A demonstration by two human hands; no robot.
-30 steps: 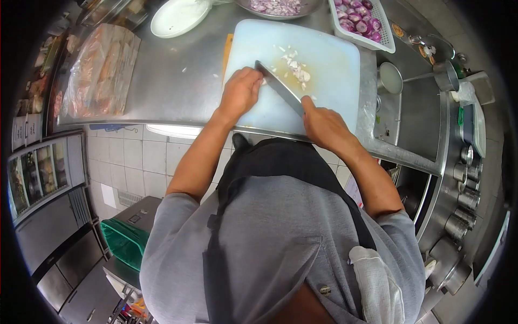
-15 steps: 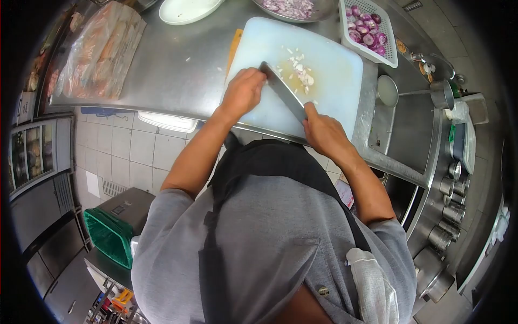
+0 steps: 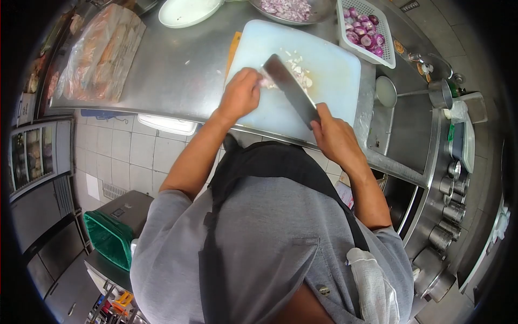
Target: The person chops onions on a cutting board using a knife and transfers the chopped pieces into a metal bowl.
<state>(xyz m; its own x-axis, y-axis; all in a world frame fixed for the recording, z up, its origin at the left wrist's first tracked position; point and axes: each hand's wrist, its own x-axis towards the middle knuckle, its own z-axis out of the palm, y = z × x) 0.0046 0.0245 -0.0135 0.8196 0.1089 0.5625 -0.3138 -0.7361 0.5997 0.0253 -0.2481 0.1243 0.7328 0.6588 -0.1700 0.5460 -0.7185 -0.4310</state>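
My right hand is wrapped round the handle of a cleaver. Its broad blade is raised at a slant over a white cutting board. My left hand is closed at the board's left side, with a pinkish piece of onion at its fingertips, blurred and mostly hidden. Chopped onion lies in a small scatter on the board, partly behind the blade.
Beyond the board stand a metal bowl of chopped onion and a white basket of peeled purple onions. A white dish and a plastic-wrapped bundle sit to the left on the steel counter. At right is a sink.
The cleaver has lifted and shifted right, away from my left hand, and its blade face now shows more. My right hand has moved slightly right. My left hand has drawn slightly left.
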